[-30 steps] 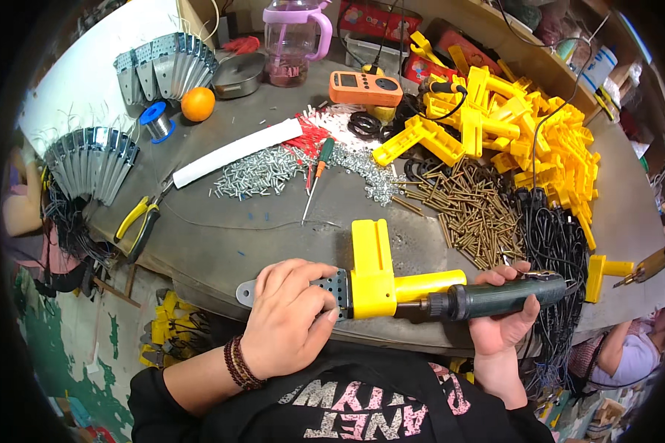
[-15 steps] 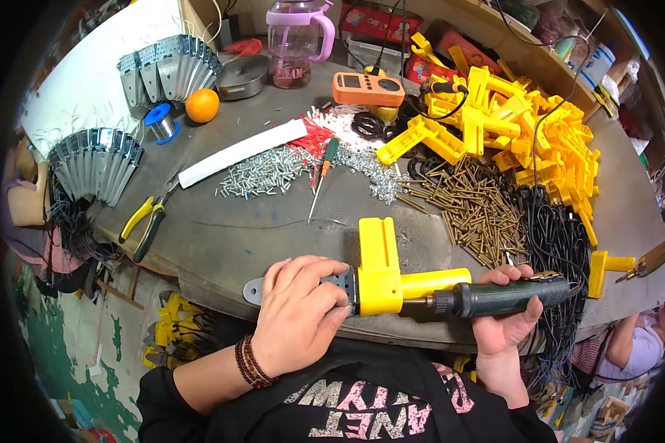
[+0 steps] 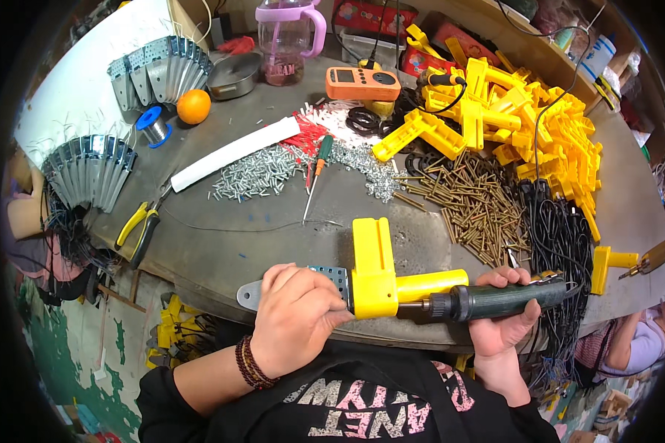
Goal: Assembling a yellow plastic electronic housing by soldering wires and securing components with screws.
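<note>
My left hand (image 3: pixel 292 317) is closed round a grey metal blade plate (image 3: pixel 249 295) with a holed surface. Its rounded end sticks out to the left of the fingers, and its other end meets a yellow plastic handle (image 3: pixel 374 273). In my right hand (image 3: pixel 497 336) lies a dark green electric screwdriver (image 3: pixel 506 300), held level with fingers above and thumb below. The driver's bit points left and runs to the right side of the yellow handle, beneath its sideways arm. The bit's tip is hidden in the plastic.
Beyond the hands lie brass-coloured long screws (image 3: pixel 484 210), silver screws (image 3: pixel 255 173), a small screwdriver (image 3: pixel 319 173) and pliers (image 3: pixel 142 225). Yellow handles (image 3: pixel 554 140) are heaped at the far right above black cables (image 3: pixel 558 244). Fanned metal plates (image 3: pixel 89 173) stand at left.
The left fingers have shifted slightly on the plate, showing more of its holed surface. The whole view has moved a little; the driver stays against the yellow handle.
</note>
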The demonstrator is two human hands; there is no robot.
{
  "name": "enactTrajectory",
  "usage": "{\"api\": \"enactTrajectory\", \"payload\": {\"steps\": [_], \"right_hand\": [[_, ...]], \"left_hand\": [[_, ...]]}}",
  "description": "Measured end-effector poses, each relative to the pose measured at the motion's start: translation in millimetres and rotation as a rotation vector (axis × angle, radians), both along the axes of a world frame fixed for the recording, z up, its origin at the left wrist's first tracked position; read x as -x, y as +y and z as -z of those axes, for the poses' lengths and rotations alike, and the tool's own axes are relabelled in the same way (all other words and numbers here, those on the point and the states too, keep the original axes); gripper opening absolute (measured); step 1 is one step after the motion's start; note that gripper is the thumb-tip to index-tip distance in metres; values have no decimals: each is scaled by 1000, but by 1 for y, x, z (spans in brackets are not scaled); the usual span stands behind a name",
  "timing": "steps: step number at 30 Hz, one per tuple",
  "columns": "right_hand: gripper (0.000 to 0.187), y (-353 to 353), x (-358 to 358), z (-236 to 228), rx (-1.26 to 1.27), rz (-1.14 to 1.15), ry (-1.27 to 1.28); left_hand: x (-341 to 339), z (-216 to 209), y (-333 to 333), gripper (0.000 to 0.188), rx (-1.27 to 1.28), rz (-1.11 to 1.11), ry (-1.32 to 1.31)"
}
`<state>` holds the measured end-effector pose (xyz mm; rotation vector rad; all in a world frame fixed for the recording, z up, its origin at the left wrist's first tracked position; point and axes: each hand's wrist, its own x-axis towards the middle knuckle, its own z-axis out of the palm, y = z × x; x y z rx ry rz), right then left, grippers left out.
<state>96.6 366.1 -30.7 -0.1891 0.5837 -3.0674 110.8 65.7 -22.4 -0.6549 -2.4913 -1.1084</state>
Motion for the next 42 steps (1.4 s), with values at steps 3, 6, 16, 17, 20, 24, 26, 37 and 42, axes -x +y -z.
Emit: {"api": "enactTrajectory", "payload": {"steps": [3,6,16,17,20,24,26,37,42], "right_hand": [[45,-3,-2,0,25,8,-2],[44,-2,-3,0,21,19,32],[51,-8,-3,2,42,-24,38],[54,-7,-2,3,36,-16,54],[60,-3,-3,0,16,-16,57],[61,6,-9,-1,-27,2,75],[60,-1,-7,-5,1,-42,67],[57,1,-5,-2,-19,-30,65],[55,2,-7,-4,-12,-43,69]], "left_hand": [[-2,5,0,19,-4,-29,29],[0,9,2,19,-22,-37,39],[-3,7,-5,18,-11,-39,12],[-5,4,-8,19,14,-26,-15],[1,-4,-17,28,-46,93,-27],[15,-12,-132,35,148,-539,191],[-2,-11,-203,37,523,-888,108],[25,3,-269,17,-932,-537,436],[69,20,-250,18,-977,-746,447]]}}
